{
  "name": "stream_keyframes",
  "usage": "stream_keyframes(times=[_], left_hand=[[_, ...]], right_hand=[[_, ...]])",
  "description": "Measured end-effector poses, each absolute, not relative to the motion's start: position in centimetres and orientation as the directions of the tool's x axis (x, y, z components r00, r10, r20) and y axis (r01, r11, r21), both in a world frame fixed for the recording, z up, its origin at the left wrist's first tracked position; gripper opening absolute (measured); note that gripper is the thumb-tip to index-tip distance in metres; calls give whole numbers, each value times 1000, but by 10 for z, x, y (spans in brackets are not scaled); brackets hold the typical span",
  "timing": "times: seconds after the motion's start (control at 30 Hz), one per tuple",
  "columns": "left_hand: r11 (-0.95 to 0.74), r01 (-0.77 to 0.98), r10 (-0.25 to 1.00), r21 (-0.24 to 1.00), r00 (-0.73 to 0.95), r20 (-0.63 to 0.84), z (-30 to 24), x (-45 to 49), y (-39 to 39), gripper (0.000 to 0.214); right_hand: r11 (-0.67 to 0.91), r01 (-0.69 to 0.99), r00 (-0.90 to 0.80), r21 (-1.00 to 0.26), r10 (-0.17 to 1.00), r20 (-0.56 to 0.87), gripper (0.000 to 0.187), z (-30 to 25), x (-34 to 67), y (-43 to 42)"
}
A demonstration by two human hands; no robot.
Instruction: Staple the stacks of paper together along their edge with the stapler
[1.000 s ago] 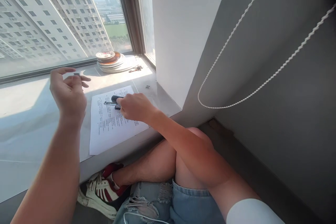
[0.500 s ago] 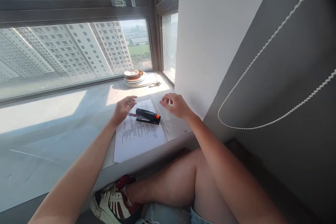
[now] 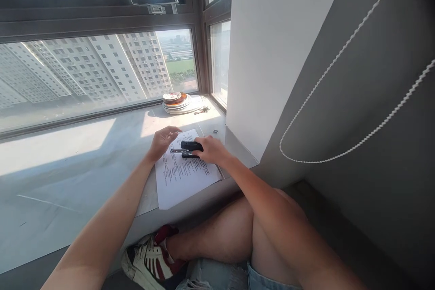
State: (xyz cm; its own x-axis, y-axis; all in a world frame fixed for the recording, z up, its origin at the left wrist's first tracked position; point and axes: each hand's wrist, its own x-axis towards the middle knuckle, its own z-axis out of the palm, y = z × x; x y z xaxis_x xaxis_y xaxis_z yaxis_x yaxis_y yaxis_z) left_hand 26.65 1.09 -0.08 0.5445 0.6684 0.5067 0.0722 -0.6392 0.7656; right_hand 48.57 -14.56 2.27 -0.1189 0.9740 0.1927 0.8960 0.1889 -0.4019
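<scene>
A black stapler (image 3: 191, 146) lies on printed sheets of paper (image 3: 180, 176) at the sill's edge, its metal staple tray sticking out to the left. My right hand (image 3: 212, 150) is closed around the stapler's rear end and hides that part. At the upper left of the paper is my left hand (image 3: 162, 142), its fingers loosely bent and apart, beside the tray's tip but not visibly holding anything. Small strips that look like staples (image 3: 215, 131) rest on the sill beyond my right hand.
A stack of plates (image 3: 176, 103) stands in the window corner, with a small dark chain-like item (image 3: 203, 109) beside it. The pale sill (image 3: 84, 176) stretches left. A beaded blind cord (image 3: 319, 161) hangs at the right. My crossed legs (image 3: 217, 240) are below the sill.
My right hand has come down and left from the air and gripped the stapler's rear end. The small staple strips now show on the sill. My left hand has stayed nearly in place.
</scene>
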Motion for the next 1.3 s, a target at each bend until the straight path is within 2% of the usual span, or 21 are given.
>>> stream_keyframes(times=[0.2, 0.37, 0.6, 0.97, 1.3], left_hand=[[-741, 83, 504, 667, 725, 469, 0, 270, 8, 21], [-769, 78, 454, 635, 765, 456, -2, 277, 2, 21], [-778, 102, 456, 620, 770, 446, -5, 282, 0, 24], [-765, 84, 477, 639, 740, 474, -3, 282, -1, 24], [-743, 128, 507, 657, 748, 428, -4, 281, 0, 26]], right_hand=[[107, 938, -25, -330, 969, 245, 23, 43, 511, -162], [114, 954, -39, -278, 965, 260, 22, 41, 509, -163], [141, 955, -66, -260, 958, 277, 18, 43, 502, -165], [119, 932, -24, -344, 963, 268, 22, 43, 513, -165], [93, 929, 6, -357, 963, 269, 24, 45, 516, -166]])
